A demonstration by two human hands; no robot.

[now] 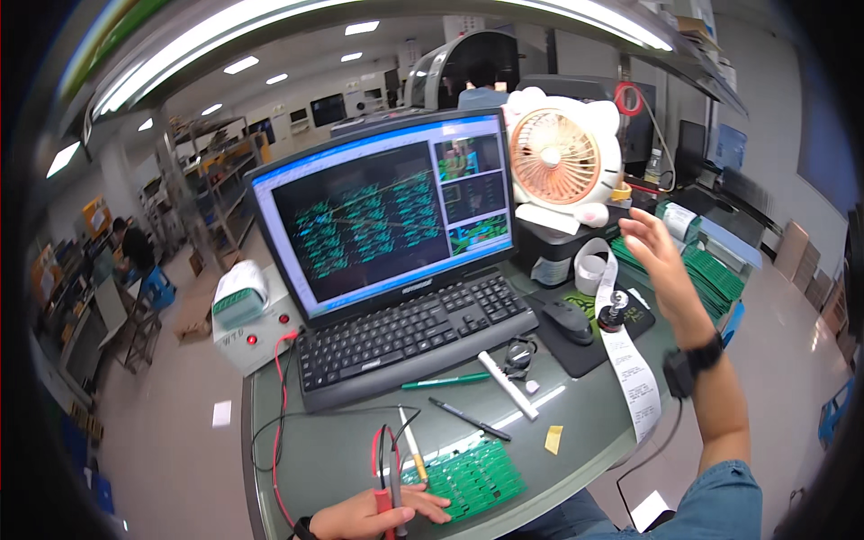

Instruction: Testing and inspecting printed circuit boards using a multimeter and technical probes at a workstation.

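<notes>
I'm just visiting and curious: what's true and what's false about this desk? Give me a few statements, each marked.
1. The left hand is at the green circuit board. True.
2. The right hand is gripping the mouse. False: the right hand is raised, away from the mouse.
3. The keyboard sits in front of the screen. True.
4. The fan stands left of the screen. False: the fan is on its right.
</notes>
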